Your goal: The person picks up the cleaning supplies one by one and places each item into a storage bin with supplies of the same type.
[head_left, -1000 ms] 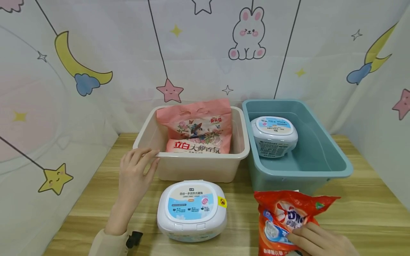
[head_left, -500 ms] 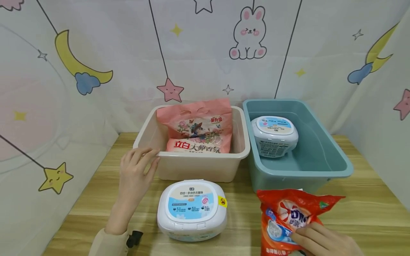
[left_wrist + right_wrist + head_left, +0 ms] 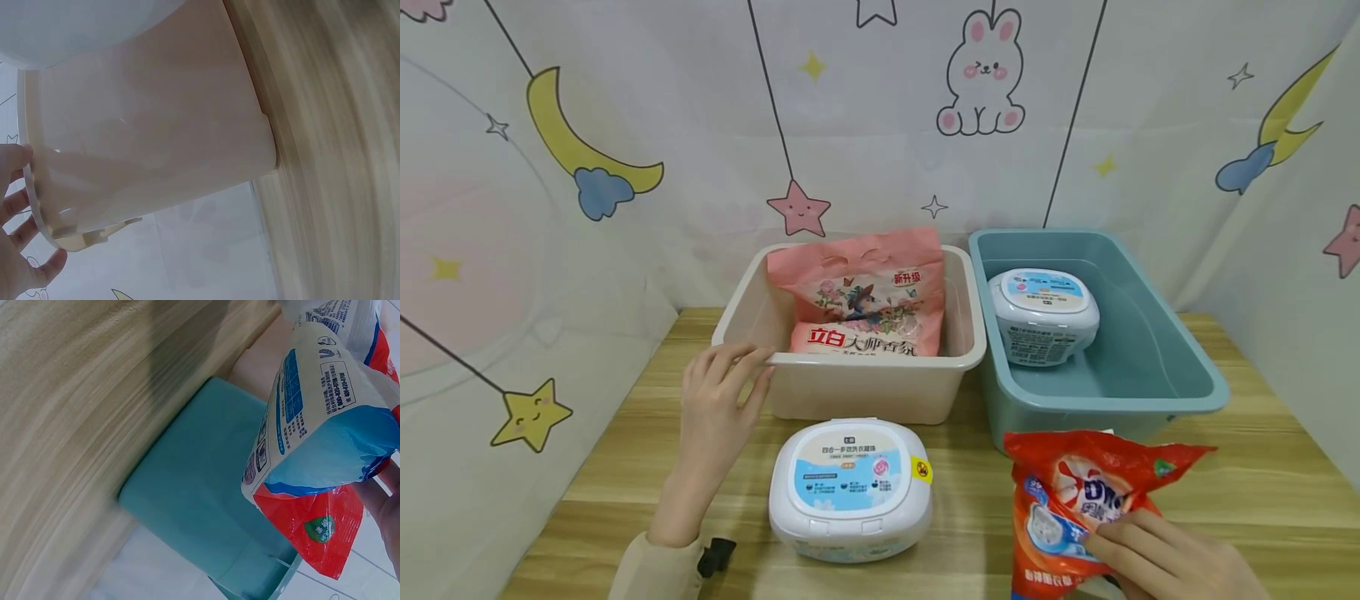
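Note:
At the lower right of the head view, my right hand (image 3: 1172,554) grips the side of a red laundry detergent bag (image 3: 1056,500). The bag is upright, its crimped top near the front of the teal bin (image 3: 1105,406); its white and blue back (image 3: 312,419) shows in the right wrist view. My left hand (image 3: 722,400) holds the front left corner of the cream bin (image 3: 865,392), fingers over the rim and thumb on the outside. In the left wrist view, its fingertips (image 3: 53,265) are spread along that rim.
A pink detergent bag (image 3: 865,292) leans inside the cream bin. One white lidded tub (image 3: 1045,317) stands in the teal bin, and another tub (image 3: 850,492) sits on the wood table (image 3: 1262,492) between my hands. A patterned curtain (image 3: 880,125) hangs behind.
My right hand has moved slightly up and to the right with the red detergent bag. The left hand has stayed at the cream bin's corner.

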Demonstrator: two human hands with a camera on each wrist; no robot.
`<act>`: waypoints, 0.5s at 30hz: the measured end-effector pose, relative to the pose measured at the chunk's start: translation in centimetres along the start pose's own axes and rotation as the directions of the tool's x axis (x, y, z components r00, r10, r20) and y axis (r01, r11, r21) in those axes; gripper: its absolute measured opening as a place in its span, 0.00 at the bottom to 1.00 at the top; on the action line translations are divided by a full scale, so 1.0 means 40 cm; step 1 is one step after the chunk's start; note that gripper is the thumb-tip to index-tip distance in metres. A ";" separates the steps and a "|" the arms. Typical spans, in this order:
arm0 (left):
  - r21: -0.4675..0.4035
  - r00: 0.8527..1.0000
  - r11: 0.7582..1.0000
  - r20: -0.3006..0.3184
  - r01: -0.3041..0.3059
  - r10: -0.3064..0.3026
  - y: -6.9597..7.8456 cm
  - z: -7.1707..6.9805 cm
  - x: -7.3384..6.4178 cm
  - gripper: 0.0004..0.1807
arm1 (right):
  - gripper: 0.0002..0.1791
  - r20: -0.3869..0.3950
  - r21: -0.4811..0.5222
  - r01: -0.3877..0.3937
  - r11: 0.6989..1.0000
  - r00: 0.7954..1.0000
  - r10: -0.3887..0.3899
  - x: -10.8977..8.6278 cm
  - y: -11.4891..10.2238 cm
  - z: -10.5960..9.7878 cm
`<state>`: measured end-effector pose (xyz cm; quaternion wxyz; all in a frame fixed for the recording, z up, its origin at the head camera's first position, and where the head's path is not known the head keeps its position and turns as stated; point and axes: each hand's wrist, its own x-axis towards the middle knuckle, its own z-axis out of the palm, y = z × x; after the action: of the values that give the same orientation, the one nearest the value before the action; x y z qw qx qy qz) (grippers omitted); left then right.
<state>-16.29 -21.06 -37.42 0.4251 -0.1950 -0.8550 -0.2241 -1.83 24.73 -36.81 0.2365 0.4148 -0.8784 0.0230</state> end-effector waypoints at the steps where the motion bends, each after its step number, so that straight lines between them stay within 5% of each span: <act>1: 0.002 1.000 1.000 0.002 0.002 -0.002 0.000 0.000 0.000 0.12 | 0.25 0.001 -0.007 0.001 1.000 1.000 -0.001 0.001 0.000 -0.001; 15: 0.002 1.000 1.000 0.003 0.002 -0.002 -0.004 0.002 0.000 0.12 | 0.25 -0.020 -0.024 0.021 0.999 1.000 -0.022 0.022 -0.008 -0.020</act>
<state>-16.42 -21.16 -37.50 0.4237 -0.1944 -0.8560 -0.2233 -1.76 24.08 -35.76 0.2507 0.4211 -0.8716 0.0142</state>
